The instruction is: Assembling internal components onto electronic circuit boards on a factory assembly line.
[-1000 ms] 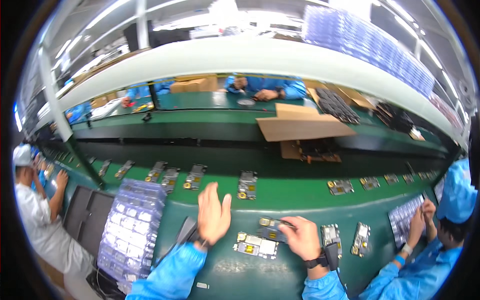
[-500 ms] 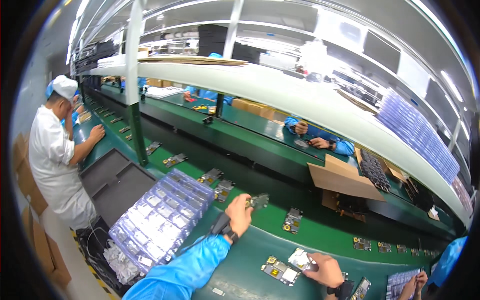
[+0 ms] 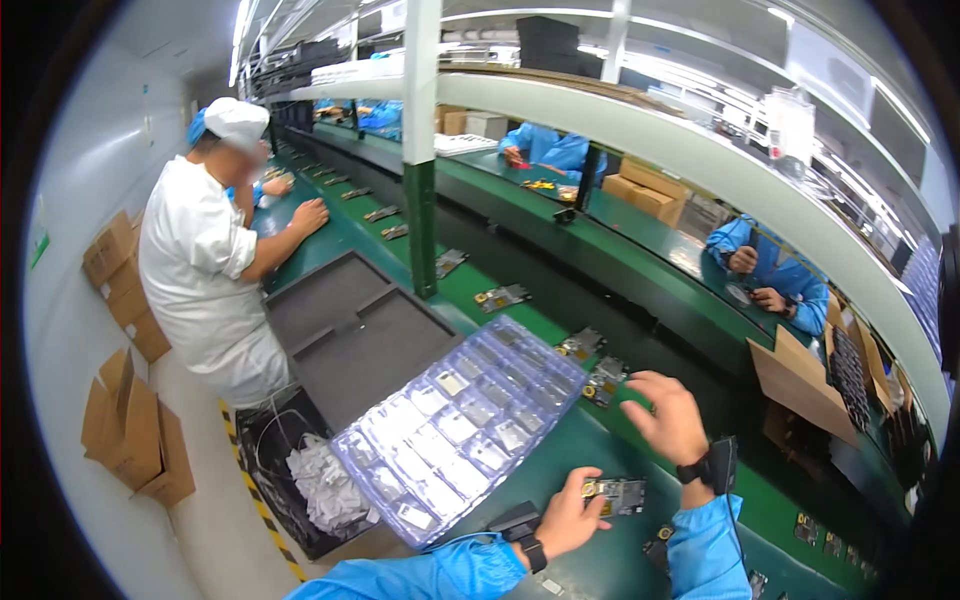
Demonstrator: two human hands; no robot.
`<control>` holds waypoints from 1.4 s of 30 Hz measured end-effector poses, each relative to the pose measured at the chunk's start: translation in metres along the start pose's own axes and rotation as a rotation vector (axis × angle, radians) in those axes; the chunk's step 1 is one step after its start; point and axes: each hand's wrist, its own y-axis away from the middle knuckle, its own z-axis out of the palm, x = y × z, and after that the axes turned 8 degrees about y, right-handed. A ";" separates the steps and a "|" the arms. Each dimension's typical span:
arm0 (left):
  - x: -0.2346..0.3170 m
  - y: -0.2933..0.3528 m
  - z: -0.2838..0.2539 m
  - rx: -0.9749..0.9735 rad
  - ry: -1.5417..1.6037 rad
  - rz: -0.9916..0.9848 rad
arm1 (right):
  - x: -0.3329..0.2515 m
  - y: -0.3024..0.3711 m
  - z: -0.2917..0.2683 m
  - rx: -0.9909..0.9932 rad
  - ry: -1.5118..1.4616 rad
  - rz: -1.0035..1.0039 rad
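My left hand (image 3: 572, 518) is closed on the left end of a circuit board (image 3: 622, 497), thumb and fingers gripping its edge low over the green worktop. Farther right and higher, my right hand (image 3: 672, 425) reaches over the green belt with fingers curved and thumb apart; nothing shows in it. Just beyond its fingertips lies a circuit board (image 3: 606, 381) on the belt, with another board (image 3: 581, 344) behind it. Left of my hands lies a clear plastic tray (image 3: 470, 420) with small flat parts in its pockets. Partly behind my right forearm is one more board (image 3: 658, 549).
A black foam-like tray (image 3: 350, 320) lies beyond the plastic tray, near a green-and-white post (image 3: 420, 180). At left stands a person in white (image 3: 200, 250). A bin of crumpled white material (image 3: 325, 485) and cardboard boxes (image 3: 135, 430) are below. Across the belt, a person in blue (image 3: 775, 270) works.
The view has swung left. My left hand has come back from the belt to the worktop with a board; my right hand has left a whitish board and moved up over the belt.
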 end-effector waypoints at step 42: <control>0.060 0.048 0.050 -0.708 -0.093 0.059 | -0.099 0.216 -0.111 0.198 0.132 0.127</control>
